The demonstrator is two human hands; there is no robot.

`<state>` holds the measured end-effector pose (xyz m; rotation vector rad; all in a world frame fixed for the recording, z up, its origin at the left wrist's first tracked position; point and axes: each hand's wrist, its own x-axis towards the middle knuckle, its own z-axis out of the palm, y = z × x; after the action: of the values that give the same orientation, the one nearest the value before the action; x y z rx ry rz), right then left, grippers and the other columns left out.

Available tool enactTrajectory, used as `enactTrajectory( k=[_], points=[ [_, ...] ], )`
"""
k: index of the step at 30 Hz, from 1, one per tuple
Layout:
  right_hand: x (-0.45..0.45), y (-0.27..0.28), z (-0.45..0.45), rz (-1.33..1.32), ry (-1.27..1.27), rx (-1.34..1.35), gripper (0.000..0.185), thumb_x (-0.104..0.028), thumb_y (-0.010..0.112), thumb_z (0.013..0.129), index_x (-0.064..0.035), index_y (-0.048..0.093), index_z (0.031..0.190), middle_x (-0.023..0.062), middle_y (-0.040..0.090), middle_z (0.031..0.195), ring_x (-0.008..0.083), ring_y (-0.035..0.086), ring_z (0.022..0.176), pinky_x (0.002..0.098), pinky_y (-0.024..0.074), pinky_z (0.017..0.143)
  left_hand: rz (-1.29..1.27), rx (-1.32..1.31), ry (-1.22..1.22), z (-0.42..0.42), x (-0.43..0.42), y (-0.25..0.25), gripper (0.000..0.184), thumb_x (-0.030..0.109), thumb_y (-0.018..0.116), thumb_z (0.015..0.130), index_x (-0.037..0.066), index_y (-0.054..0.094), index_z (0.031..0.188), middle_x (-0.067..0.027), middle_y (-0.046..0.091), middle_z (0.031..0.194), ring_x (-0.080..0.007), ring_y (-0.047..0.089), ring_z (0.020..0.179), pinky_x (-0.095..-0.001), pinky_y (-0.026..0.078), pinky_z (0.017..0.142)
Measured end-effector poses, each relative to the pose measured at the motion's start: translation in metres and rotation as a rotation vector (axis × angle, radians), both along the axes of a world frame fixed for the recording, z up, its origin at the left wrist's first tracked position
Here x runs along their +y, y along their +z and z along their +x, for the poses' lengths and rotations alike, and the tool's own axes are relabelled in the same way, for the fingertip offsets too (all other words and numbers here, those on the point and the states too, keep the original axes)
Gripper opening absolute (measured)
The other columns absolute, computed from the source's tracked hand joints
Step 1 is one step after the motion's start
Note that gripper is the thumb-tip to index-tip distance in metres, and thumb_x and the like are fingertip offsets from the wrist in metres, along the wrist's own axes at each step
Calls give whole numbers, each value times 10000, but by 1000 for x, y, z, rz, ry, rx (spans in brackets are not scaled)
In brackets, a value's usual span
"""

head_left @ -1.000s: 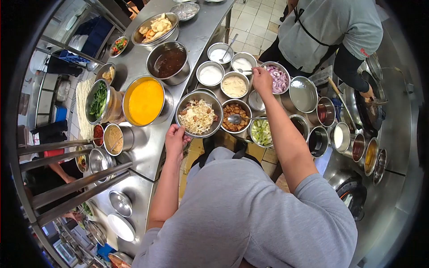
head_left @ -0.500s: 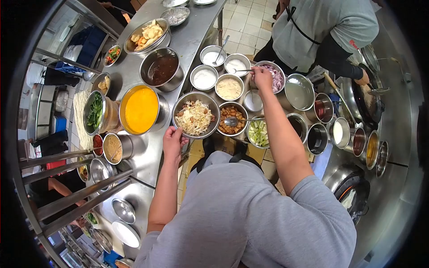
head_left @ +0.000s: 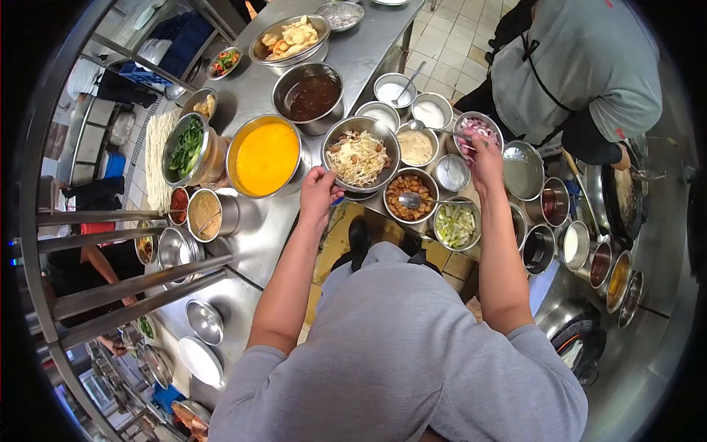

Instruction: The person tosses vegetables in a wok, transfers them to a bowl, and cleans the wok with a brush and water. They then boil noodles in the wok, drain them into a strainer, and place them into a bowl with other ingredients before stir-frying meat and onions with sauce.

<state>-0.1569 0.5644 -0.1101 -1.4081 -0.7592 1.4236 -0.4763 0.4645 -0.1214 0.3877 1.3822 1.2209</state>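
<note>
While clamping the thumb and fingers of the left hand (head_left: 320,193) on the rim of the bowl (head_left: 361,126), holds the sprouts (head_left: 357,157) in it near the edge of the counter (head_left: 256,254), between yellow liquid (head_left: 265,158) and pale powder (head_left: 416,149). Reaches the right hand (head_left: 484,163) over the onions (head_left: 472,127), right by the handle of a spoon (head_left: 417,126); cannot tell whether gripping it or merely beside it. Has brown cubes (head_left: 402,211) and green dice (head_left: 455,225) nearer the body, dark sauce (head_left: 313,96) beyond the bowl, and another person (head_left: 567,81) past the onions.
</note>
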Motion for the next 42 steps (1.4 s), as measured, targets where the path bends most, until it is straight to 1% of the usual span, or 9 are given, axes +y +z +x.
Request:
enactTrajectory(
  k=[5, 10, 12, 18, 23, 26, 30, 37, 42],
  points=[
    [5, -10, -5, 10, 10, -108, 205, -212, 492, 896, -96, 634, 988, 0, 636, 816, 41, 503, 635, 198, 362, 540, -15, 2, -11, -4, -11, -8, 116, 130, 549, 859, 118, 460, 786, -6, 560, 657, -83, 534, 516, -204, 462, 482],
    [15, -5, -49, 371, 203, -569, 203, -175, 511, 877, -40, 643, 952, 65, 659, 797, 106, 586, 701, 244, 447, 623, -110, 2, 14, -7, -46, -6, 168, 139, 528, 865, 105, 426, 736, -21, 515, 648, -104, 512, 522, -227, 440, 494],
    [22, -17, -72, 460, 280, -672, 202, -187, 511, 858, -67, 648, 946, 146, 654, 817, 267, 637, 754, 332, 472, 670, -132, -4, 6, -8, -62, -1, 153, 132, 521, 865, 117, 429, 744, -7, 523, 667, -95, 516, 539, -223, 445, 506],
    [31, -44, -113, 450, 315, -838, 211, -208, 502, 845, -91, 654, 936, 178, 632, 820, 347, 598, 786, 395, 458, 721, -170, -18, 33, -11, -96, -4, 140, 128, 513, 866, 139, 431, 752, 12, 543, 681, -79, 522, 541, -220, 443, 514],
    [28, -63, -124, 439, 397, -824, 219, -202, 499, 847, -74, 657, 928, 177, 634, 833, 325, 601, 813, 382, 456, 739, -145, -32, 63, -12, -102, -7, 130, 131, 516, 869, 140, 438, 765, 14, 552, 685, -79, 531, 548, -216, 449, 523],
    [36, -93, -116, 302, 280, -438, 231, -199, 512, 851, -39, 652, 940, 103, 659, 812, 201, 622, 765, 309, 465, 690, -123, -53, 65, -14, -97, -8, 126, 134, 524, 869, 140, 443, 772, 14, 553, 683, -80, 532, 551, -217, 450, 526],
    [27, -49, -102, -68, 181, -112, 214, -195, 486, 884, -72, 629, 986, 19, 631, 832, 79, 516, 650, 206, 391, 551, -90, -68, 59, -14, -78, -7, 129, 133, 527, 871, 135, 442, 775, 8, 553, 680, -84, 534, 557, -221, 451, 534],
    [-7, 12, -63, -112, 22, 249, 194, -229, 506, 896, -110, 585, 1028, 0, 616, 881, 61, 496, 691, 216, 373, 602, -36, -120, -35, -15, -20, -21, 152, 130, 546, 867, 127, 429, 770, -13, 551, 669, -97, 537, 555, -230, 451, 534],
    [-30, -10, -30, -37, -90, -108, 213, -247, 509, 897, -100, 594, 1026, 2, 611, 872, 60, 505, 683, 218, 378, 584, -1, -163, -116, -14, 9, -17, 153, 126, 543, 866, 134, 426, 768, -5, 553, 673, -100, 540, 554, -227, 452, 535]
  ],
)
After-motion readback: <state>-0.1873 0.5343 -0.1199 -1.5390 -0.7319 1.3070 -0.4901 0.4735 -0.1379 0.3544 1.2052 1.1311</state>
